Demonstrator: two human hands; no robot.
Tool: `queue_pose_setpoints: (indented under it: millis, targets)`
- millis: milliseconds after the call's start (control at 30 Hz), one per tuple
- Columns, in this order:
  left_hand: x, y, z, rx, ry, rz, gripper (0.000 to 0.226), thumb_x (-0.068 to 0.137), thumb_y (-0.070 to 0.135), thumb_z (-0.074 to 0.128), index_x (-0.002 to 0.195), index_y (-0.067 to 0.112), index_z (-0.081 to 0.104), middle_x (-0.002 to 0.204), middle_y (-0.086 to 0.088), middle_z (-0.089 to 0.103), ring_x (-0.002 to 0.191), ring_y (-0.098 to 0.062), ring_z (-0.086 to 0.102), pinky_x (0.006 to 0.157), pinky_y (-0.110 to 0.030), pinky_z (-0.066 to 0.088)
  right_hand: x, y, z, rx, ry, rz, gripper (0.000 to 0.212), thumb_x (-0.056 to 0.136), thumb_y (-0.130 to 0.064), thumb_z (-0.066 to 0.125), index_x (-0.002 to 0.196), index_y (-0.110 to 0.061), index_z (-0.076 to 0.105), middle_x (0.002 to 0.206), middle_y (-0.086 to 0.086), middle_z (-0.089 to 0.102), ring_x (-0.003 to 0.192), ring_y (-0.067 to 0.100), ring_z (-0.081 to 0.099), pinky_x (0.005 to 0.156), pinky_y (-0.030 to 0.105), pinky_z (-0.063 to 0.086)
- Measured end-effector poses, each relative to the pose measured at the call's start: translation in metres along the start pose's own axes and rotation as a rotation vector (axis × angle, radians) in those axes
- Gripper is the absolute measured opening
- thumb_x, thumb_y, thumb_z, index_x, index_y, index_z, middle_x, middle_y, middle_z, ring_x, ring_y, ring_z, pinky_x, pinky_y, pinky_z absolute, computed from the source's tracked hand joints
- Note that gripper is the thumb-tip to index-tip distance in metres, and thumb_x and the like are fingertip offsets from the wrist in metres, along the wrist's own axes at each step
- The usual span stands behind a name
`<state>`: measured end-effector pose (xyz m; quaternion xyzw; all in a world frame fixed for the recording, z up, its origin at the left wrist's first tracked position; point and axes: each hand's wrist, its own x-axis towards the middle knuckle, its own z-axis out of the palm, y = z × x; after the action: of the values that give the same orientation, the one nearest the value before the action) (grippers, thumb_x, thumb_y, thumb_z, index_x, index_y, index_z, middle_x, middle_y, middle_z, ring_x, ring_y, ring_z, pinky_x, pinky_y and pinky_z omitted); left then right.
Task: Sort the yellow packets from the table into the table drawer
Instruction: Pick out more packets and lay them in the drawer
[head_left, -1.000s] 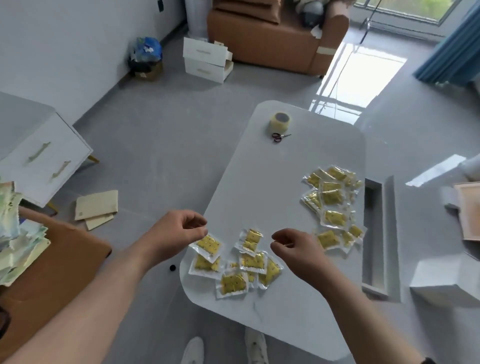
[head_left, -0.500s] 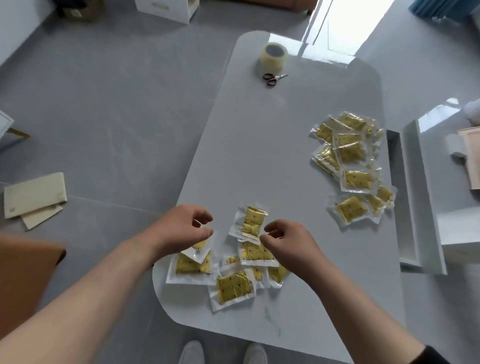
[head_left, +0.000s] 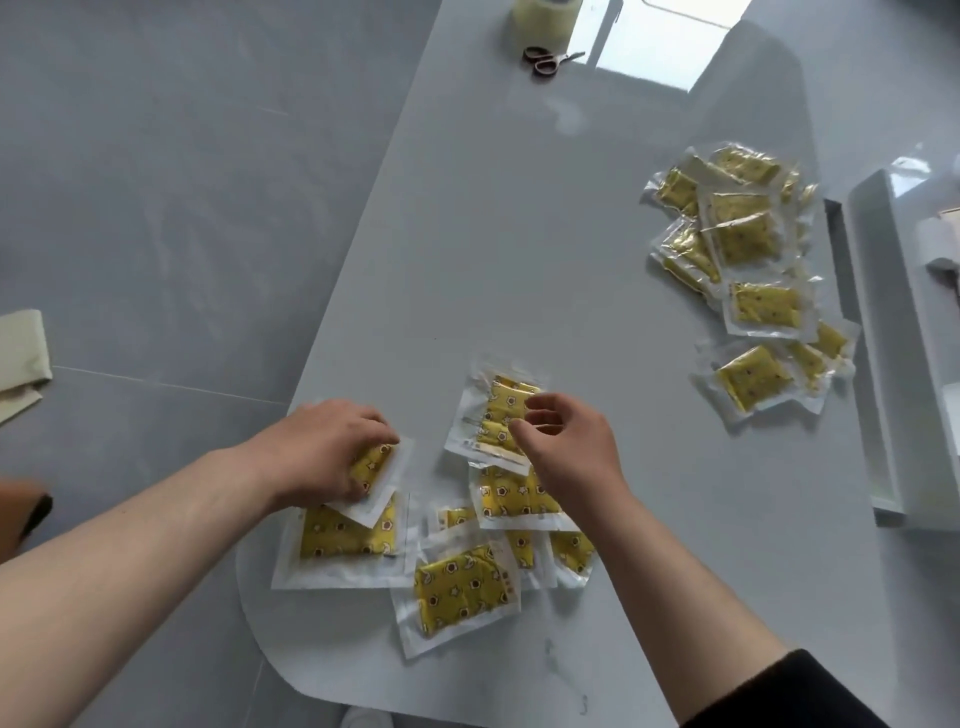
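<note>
Yellow star-print packets in clear wrap lie in two piles on the white table (head_left: 519, 234). The near pile (head_left: 462, 582) is under my hands, and the far pile (head_left: 748, 291) sits by the table's right edge. My left hand (head_left: 327, 452) grips one small packet (head_left: 376, 465) that lies on top of a larger one. My right hand (head_left: 566, 452) hovers over another packet (head_left: 496, 410), thumb and forefinger curled and slightly apart at its edge. The white open drawer (head_left: 878, 322) juts out along the table's right side; its inside is mostly hidden.
A roll of clear tape (head_left: 543, 21) and small scissors (head_left: 550, 60) lie at the table's far end. Grey floor runs along the left, with a pale cardboard piece (head_left: 21, 358) on it. A shoe tip (head_left: 363, 719) shows below the near table edge.
The view has tilted down and closer to the table. My left hand has lowered onto the small packet and closed on it. My right hand has reached forward over the packet beside it.
</note>
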<state>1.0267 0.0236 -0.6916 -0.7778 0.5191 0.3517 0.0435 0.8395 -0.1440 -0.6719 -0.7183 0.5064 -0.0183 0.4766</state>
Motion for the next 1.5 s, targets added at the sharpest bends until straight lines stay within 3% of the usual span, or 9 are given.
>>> queue_pose_setpoints:
  millis: [100, 200, 400, 567, 933, 1100, 1267, 1367, 1500]
  targets:
    - [0.008, -0.002, 0.002, 0.171, 0.016, -0.034, 0.086, 0.08, 0.044, 0.072, 0.152, 0.035, 0.024, 0.156, 0.008, 0.026, 0.143, -0.014, 0.022, 0.116, -0.031, 0.02, 0.006, 0.006, 0.003, 0.021, 0.034, -0.024, 0.028, 0.086, -0.025, 0.073, 0.112, -0.019, 0.066, 0.094, -0.009, 0.065, 0.089, 0.007, 0.064, 0.078, 0.034, 0.061]
    - [0.015, -0.004, -0.001, 0.244, 0.041, -0.047, 0.089, 0.078, 0.047, 0.071, 0.151, 0.029, 0.024, 0.148, 0.006, 0.033, 0.137, -0.016, 0.03, 0.112, -0.029, 0.025, 0.01, 0.012, 0.006, 0.012, 0.078, -0.036, 0.031, 0.084, -0.028, 0.075, 0.112, -0.019, 0.066, 0.098, -0.009, 0.066, 0.091, 0.009, 0.064, 0.083, 0.033, 0.059]
    - [0.025, -0.01, -0.003, 0.229, 0.105, -0.089, 0.055, 0.069, 0.055, 0.076, 0.107, 0.026, 0.048, 0.103, 0.006, 0.041, 0.096, -0.015, 0.042, 0.083, -0.028, 0.04, 0.018, 0.014, 0.018, -0.242, 0.165, 0.049, 0.071, 0.079, -0.051, 0.074, 0.134, -0.014, 0.049, 0.125, 0.003, 0.058, 0.116, 0.022, 0.055, 0.097, 0.037, 0.05]
    - [0.014, -0.011, -0.004, 0.173, 0.249, -0.108, 0.03, 0.086, 0.04, 0.065, 0.087, 0.023, 0.041, 0.092, 0.007, 0.042, 0.078, -0.015, 0.045, 0.056, -0.027, 0.027, 0.026, 0.008, 0.033, -0.356, 0.178, 0.185, 0.073, 0.074, -0.063, 0.07, 0.119, -0.01, 0.049, 0.114, 0.007, 0.06, 0.107, 0.03, 0.056, 0.091, 0.042, 0.051]
    - [-0.025, -0.025, -0.024, -0.502, 0.433, -0.119, 0.01, 0.09, 0.014, 0.063, 0.089, 0.024, 0.059, 0.076, 0.003, 0.068, 0.069, -0.021, 0.065, 0.066, -0.044, 0.054, 0.046, 0.013, 0.043, -0.114, 0.173, 0.288, 0.033, 0.077, -0.033, 0.079, 0.069, -0.019, 0.049, 0.071, -0.004, 0.057, 0.072, 0.022, 0.056, 0.066, 0.033, 0.05]
    - [-0.04, -0.018, -0.011, -0.902, 0.404, -0.213, 0.021, 0.093, 0.008, 0.062, 0.101, 0.027, 0.063, 0.09, 0.012, 0.074, 0.084, -0.006, 0.07, 0.076, -0.033, 0.055, 0.045, 0.007, 0.031, 0.04, 0.13, 0.294, 0.027, 0.081, -0.023, 0.075, 0.08, -0.021, 0.048, 0.085, 0.001, 0.059, 0.08, 0.023, 0.059, 0.075, 0.039, 0.053]
    - [-0.052, -0.008, -0.007, -1.17, 0.194, -0.239, 0.032, 0.083, -0.004, 0.071, 0.107, 0.015, 0.061, 0.096, -0.01, 0.073, 0.089, -0.027, 0.072, 0.075, -0.041, 0.059, 0.036, -0.005, 0.004, 0.45, 0.062, 0.225, 0.016, 0.088, -0.007, 0.07, 0.095, -0.016, 0.058, 0.096, 0.007, 0.069, 0.087, 0.024, 0.07, 0.082, 0.041, 0.058]
    - [-0.056, -0.002, -0.002, -1.03, 0.079, -0.214, 0.04, 0.071, -0.009, 0.072, 0.101, 0.017, 0.065, 0.088, -0.009, 0.074, 0.082, -0.027, 0.073, 0.073, -0.043, 0.06, 0.031, -0.004, -0.019, 0.539, -0.003, 0.199, 0.013, 0.089, -0.004, 0.068, 0.099, -0.01, 0.063, 0.096, 0.011, 0.072, 0.085, 0.026, 0.072, 0.075, 0.041, 0.06]
    - [-0.051, 0.01, 0.026, -0.642, 0.123, -0.232, 0.025, 0.069, 0.002, 0.065, 0.079, 0.025, 0.061, 0.073, 0.002, 0.067, 0.068, -0.009, 0.065, 0.058, -0.025, 0.052, 0.024, 0.006, -0.038, 0.393, -0.061, 0.165, 0.007, 0.086, -0.002, 0.07, 0.089, -0.008, 0.067, 0.084, 0.01, 0.071, 0.071, 0.022, 0.07, 0.065, 0.034, 0.06]
